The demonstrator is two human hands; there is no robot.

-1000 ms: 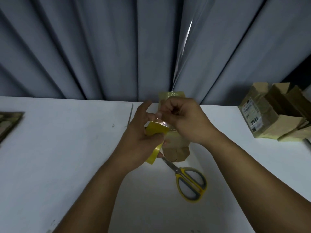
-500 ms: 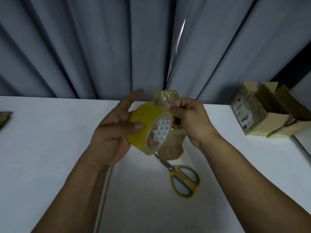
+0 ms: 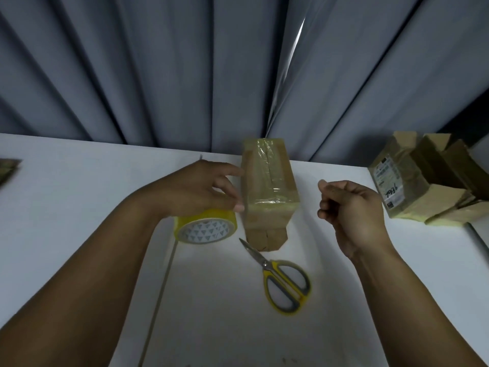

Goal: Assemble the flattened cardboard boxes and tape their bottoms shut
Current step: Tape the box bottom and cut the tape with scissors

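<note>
One box (image 3: pixel 268 192) stands between the two grips with its sealed bottom turned upward. Clear tape runs along the centre seam and folds over both ends, so this unit reads as taped. The left grip (image 3: pixel 195 189) is released, fingers extended. Its palm lies over the yellow tape roll (image 3: pixel 206 229), which sits directly beneath it on the desk (image 3: pixel 79 194), and its fingertips touch the box wall just to its right. Whether the thumb hooks the roll cannot be told. The right grip (image 3: pixel 349 205) hovers above the desk on the other side of the box, apart from it, fingers curled in a loose clench around nothing visible. Scissors (image 3: pixel 287 284) lie on the desk nearer the person than either grip, blades together and pointing toward the foot of the box. Well to the right of the right grip, a group of assembled boxes (image 3: pixel 412 186) lies at the desk's edge with flaps open, one bearing a printed label; these appear to be finished units. Far to the left of the left grip, a sliver of flattened cardboard (image 3: pixel 8 168) shows at the frame's margin, which suggests stock awaiting assembly, though its count is not visible. Judged progress: several boxes are done, the current one is sealed or nearly so, and an unknown number are left. The likely next step is to set this box with the others.
</note>
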